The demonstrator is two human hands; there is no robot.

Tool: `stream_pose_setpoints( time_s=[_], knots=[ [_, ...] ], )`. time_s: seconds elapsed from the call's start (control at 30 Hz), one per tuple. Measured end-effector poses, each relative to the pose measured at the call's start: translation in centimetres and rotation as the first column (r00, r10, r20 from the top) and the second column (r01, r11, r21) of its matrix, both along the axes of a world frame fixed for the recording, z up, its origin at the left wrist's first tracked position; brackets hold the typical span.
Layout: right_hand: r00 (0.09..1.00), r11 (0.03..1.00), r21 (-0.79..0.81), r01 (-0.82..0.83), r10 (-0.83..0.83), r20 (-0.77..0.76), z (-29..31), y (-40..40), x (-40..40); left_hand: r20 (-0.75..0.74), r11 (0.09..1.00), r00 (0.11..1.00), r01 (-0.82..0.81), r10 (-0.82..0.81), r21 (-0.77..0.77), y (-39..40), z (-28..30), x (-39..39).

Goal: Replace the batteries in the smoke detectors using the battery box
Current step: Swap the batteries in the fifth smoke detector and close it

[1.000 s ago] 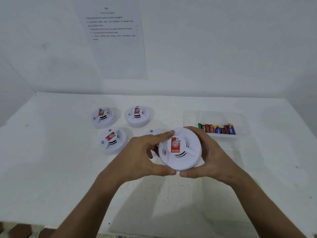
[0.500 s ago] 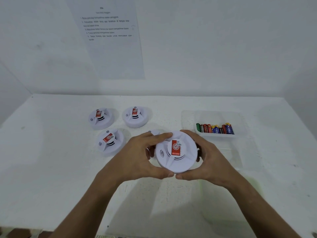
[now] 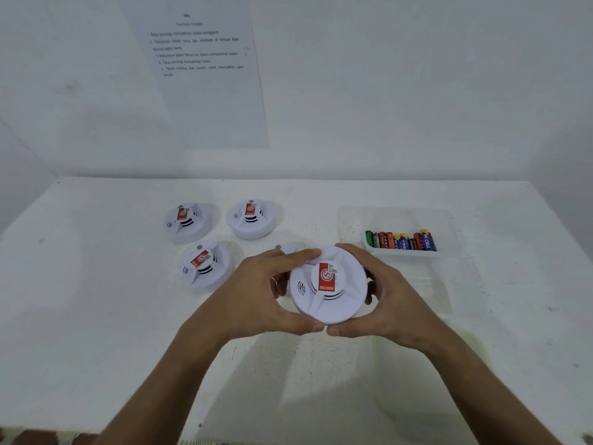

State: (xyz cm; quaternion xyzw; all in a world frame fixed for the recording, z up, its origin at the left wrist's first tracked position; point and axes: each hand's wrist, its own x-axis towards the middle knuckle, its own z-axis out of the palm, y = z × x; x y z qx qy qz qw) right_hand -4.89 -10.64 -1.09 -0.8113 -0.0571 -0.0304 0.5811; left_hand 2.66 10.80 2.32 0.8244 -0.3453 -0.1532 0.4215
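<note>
Both hands — left hand (image 3: pixel 256 290), right hand (image 3: pixel 385 300) — grip closed round smoke detector (image 3: pixel 327 285)

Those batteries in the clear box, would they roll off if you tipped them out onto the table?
Probably yes: the batteries are smooth cylinders lying on their sides, so on the flat white table they would likely roll. Packed side by side in the clear box, they appear held in place. They look rigid and probably heavy for their size.

1. Bright, even, diffuse light; white table (image 3: pixel 96 316) slightly washed out.
2. Soft arm shadows fall toward the near edge.
3. Wide-angle bowing at frame edges.
4. Wall sheet (image 3: pixel 205 75) text blurred, barely legible.
</note>
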Motion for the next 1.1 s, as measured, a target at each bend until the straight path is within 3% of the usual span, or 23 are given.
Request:
stream_pose_setpoints(
  time_s=[1.1],
  knots=[
    [1.000, 1.000, 0.000, 0.023, -0.023, -0.014, -0.2, -1.2, -0.3, 0.035, 0.999, 0.999, 0.029, -0.027, -0.036, -1.1, -1.2, 0.3]
  ],
)
